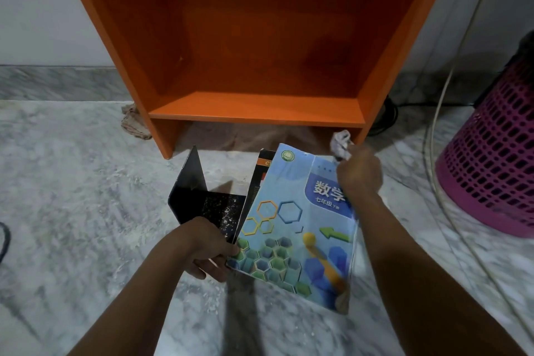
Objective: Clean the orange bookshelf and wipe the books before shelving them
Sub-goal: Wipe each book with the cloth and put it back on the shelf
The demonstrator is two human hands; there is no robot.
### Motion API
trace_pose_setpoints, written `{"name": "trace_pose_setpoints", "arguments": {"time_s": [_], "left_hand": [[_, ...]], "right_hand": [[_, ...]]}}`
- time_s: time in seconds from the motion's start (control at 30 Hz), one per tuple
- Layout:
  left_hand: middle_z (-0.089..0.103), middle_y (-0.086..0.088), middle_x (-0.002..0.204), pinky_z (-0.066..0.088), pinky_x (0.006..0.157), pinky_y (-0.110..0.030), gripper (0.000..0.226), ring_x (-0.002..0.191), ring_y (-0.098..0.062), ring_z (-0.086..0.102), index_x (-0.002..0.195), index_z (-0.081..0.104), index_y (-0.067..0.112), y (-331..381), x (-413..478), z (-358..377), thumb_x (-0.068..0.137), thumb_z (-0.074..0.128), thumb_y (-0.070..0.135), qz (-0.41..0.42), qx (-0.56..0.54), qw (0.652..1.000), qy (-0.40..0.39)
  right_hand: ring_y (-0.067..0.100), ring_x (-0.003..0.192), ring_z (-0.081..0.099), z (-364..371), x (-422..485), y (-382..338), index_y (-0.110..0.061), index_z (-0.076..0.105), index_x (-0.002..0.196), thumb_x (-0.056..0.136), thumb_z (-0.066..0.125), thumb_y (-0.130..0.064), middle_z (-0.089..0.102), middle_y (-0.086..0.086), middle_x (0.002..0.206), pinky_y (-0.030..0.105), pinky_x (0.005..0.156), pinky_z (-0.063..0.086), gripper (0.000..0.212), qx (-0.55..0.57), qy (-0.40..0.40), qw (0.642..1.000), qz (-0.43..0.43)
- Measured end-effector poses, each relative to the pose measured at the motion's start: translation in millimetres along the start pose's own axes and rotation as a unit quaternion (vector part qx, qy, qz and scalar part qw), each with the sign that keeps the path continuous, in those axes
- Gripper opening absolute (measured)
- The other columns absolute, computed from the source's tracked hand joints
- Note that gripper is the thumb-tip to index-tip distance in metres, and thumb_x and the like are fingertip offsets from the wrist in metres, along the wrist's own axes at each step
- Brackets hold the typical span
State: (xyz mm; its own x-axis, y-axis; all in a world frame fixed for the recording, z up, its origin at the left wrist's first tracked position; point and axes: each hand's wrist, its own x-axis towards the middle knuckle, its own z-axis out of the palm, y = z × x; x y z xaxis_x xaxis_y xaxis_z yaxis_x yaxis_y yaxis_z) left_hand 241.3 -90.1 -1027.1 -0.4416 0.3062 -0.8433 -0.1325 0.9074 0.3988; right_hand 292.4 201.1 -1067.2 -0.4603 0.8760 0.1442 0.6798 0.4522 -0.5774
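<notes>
Wiping seems to be the step in hand: the blue book (289, 225) is held tilted above the floor (72, 182), just in front of the bookshelf (257, 113), cover up. The left hand (202, 246) takes it at the lower left corner, thumb on top and fingers curled beneath. The same grip seems to hold a black book (196, 196) and a third book (261, 166) fanned out behind it. The right hand (359, 173) rests on the upper right of the cover, its fingers bunched tight round a cloth (341, 143).

By its look the blue book is a thin, light paperback: the cover will bend, and its lower right corner already looks worn. A smooth cover may slip, so a hold near the spine with support underneath would suit it best. The black book carries pale specks, likely dust.

The bookshelf stands on the floor against a pale wall (43, 9), the shelf in view bare of books. A rag (131, 121) lies by its left foot. The floor is grey marble, flecked with white. To the right stands a pink basket (491, 167), with a thin cable (434, 124) curving down beside it
</notes>
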Motion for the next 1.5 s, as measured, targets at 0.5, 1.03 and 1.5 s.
{"name": "trace_pose_setpoints", "arguments": {"time_s": [0.5, 1.03, 1.5], "left_hand": [[0.063, -0.005, 0.062, 0.042, 0.046, -0.019, 0.035, 0.055, -0.017, 0.058, 0.061, 0.062, 0.006, 22.4, 5.1, 13.1, 0.085, 0.069, 0.031, 0.158, 0.114, 0.946, 0.258], [0.056, -0.001, 0.062, 0.041, 0.058, -0.026, 0.038, 0.060, -0.017, 0.052, 0.068, 0.044, 0.011, 23.1, 13.8, 15.5, 0.086, 0.070, 0.032, 0.202, -0.207, 0.919, 0.268], [0.071, 0.003, 0.108, 0.057, 0.082, -0.035, 0.024, 0.095, -0.015, 0.068, 0.118, 0.061, 0.032, 55.2, -51.6, 13.0, 0.097, 0.056, 0.021, 0.355, -0.157, 0.903, 0.182]], "right_hand": [[0.033, 0.106, 0.053, -21.9, -88.3, 38.4, -0.004, 0.059, 0.112, 0.092, 0.057, -0.015, 0.057, 0.018, 0.111, 0.035, 0.091, 0.040, 0.023, 0.210, 0.037, 0.975, 0.054], [0.016, 0.102, 0.051, -16.2, -95.4, 12.1, -0.007, 0.059, 0.123, 0.092, 0.058, -0.007, 0.050, 0.001, 0.108, 0.002, 0.077, 0.029, 0.031, 0.235, -0.011, 0.972, -0.026], [0.014, 0.100, 0.050, -80.4, -83.4, -12.4, -0.008, 0.058, 0.125, 0.090, 0.057, -0.001, 0.050, 0.002, 0.113, 0.014, 0.079, 0.031, 0.035, 0.228, -0.026, 0.965, -0.129]]}}
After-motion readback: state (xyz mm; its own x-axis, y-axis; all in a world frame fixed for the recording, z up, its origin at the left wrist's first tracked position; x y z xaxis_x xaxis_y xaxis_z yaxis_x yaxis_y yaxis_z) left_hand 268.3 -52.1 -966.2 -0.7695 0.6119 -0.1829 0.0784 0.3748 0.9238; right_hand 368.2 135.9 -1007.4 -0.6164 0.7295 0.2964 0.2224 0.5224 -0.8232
